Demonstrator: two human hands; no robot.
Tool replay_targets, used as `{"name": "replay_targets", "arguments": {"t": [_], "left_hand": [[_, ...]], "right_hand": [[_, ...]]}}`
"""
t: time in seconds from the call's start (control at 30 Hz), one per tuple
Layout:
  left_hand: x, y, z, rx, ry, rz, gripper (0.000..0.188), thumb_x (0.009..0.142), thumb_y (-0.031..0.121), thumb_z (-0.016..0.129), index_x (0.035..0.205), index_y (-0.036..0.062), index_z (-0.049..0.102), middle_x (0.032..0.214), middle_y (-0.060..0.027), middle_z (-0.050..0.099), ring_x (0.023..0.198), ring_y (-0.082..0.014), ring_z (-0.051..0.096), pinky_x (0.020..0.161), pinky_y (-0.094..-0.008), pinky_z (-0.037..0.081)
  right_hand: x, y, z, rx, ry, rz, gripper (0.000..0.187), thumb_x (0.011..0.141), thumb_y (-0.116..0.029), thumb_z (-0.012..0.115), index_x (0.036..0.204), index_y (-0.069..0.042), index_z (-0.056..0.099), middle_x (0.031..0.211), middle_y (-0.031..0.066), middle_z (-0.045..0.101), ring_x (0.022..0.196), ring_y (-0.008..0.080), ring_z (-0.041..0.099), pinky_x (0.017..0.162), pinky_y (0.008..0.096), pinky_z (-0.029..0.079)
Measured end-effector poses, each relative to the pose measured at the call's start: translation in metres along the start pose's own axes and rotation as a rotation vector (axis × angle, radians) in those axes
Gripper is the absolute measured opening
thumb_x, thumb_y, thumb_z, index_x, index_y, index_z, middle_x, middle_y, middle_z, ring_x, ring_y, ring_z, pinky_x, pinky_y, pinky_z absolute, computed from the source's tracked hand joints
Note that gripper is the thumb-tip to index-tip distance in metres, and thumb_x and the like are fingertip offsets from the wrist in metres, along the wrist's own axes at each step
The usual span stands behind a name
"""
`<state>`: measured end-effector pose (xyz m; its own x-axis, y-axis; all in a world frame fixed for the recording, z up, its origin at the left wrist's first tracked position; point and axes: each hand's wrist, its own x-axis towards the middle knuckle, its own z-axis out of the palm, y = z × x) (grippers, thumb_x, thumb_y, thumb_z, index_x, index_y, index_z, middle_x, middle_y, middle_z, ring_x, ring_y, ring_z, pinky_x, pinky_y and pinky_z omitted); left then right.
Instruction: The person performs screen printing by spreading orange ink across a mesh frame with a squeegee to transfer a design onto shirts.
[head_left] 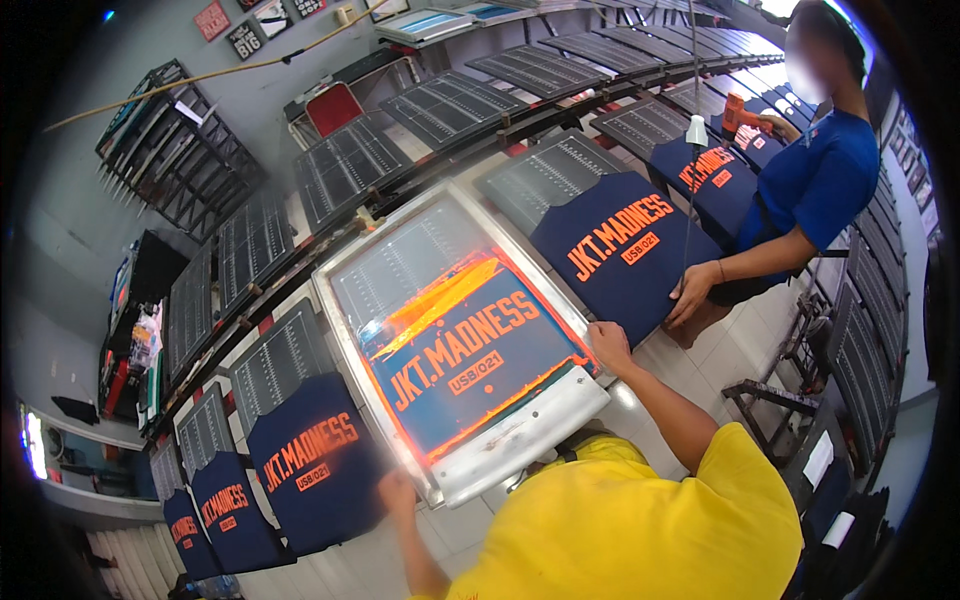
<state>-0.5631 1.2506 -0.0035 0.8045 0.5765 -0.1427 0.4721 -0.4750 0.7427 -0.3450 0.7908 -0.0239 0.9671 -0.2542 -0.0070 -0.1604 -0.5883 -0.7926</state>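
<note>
A screen-printing frame [330,300] with a pale metal rim lies over a black board and a navy shirt in front of me. Orange ink [440,305] is smeared across the far half of its mesh, and orange lettering shows through below. Across its near end runs a wide metal bar [525,430] with bolts. My right hand [608,347] is closed at the frame's right edge, near the bar's end. By the near left corner, beside a printed navy shirt [312,462], is my left hand [397,492]; its fingers are blurred.
Black boards with printed navy shirts [620,240] stand in a row on both sides. Behind runs a second row of bare boards [450,105]. At right, a person in blue [820,180] holds an orange heat gun [738,115]. A cord [692,60] hangs nearby.
</note>
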Motion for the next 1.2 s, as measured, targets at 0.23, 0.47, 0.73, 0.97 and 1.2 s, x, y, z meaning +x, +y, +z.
{"name": "replay_targets", "arguments": {"t": [0.23, 0.47, 0.73, 0.97, 1.2], "left_hand": [[-0.001, -0.005, 0.005, 0.019, 0.013, 0.06, 0.032, 0.096, 0.019, 0.058, 0.09, -0.0115, 0.066, 0.066, -0.0108, 0.062, 0.062, -0.0115, 0.051, 0.061, -0.0343, 0.045], [0.001, -0.016, 0.001, 0.048, 0.035, 0.021, 0.033, 0.097, 0.018, 0.056, 0.086, -0.0124, 0.063, 0.062, -0.0092, 0.059, 0.06, -0.0112, 0.047, 0.058, -0.0349, 0.042], [0.001, -0.006, 0.002, 0.151, 0.064, 0.018, 0.033, 0.096, 0.016, 0.056, 0.079, -0.0117, 0.055, 0.057, -0.0093, 0.047, 0.057, -0.0131, 0.039, 0.054, -0.0384, 0.037], [-0.01, 0.02, -0.003, 0.123, 0.052, 0.116, 0.033, 0.095, 0.015, 0.054, 0.075, -0.0112, 0.051, 0.057, -0.0187, 0.043, 0.055, -0.0185, 0.036, 0.054, -0.0412, 0.035], [-0.007, 0.026, -0.001, 0.249, 0.066, 0.098, 0.037, 0.099, 0.025, 0.05, 0.088, -0.008, 0.064, 0.083, -0.03, 0.062, 0.08, -0.0487, 0.059, 0.072, -0.0495, 0.046]], "right_hand": [[0.001, -0.011, -0.007, -0.038, -0.073, 0.078, 0.036, 0.092, -0.028, 0.047, 0.082, 0.002, 0.064, 0.081, 0.0247, 0.065, 0.082, 0.0452, 0.064, 0.074, 0.0508, 0.048], [-0.003, -0.017, -0.007, 0.016, -0.135, 0.103, 0.038, 0.096, -0.032, 0.046, 0.093, 0.0, 0.066, 0.083, 0.024, 0.066, 0.084, 0.0443, 0.064, 0.076, 0.0493, 0.049], [-0.014, -0.032, -0.015, 0.207, -0.051, 0.036, 0.034, 0.098, -0.025, 0.05, 0.118, -0.002, 0.065, 0.108, 0.0196, 0.069, 0.102, 0.0361, 0.066, 0.089, 0.0399, 0.049], [-0.015, -0.021, -0.012, 0.216, -0.001, -0.059, 0.03, 0.097, -0.019, 0.053, 0.118, -0.001, 0.065, 0.114, 0.0175, 0.068, 0.108, 0.0328, 0.064, 0.092, 0.0381, 0.049], [-0.016, -0.02, -0.01, 0.147, 0.107, -0.391, 0.033, 0.093, -0.014, 0.059, 0.125, -0.002, 0.061, 0.118, 0.0175, 0.065, 0.107, 0.0334, 0.061, 0.092, 0.0405, 0.049]]}}
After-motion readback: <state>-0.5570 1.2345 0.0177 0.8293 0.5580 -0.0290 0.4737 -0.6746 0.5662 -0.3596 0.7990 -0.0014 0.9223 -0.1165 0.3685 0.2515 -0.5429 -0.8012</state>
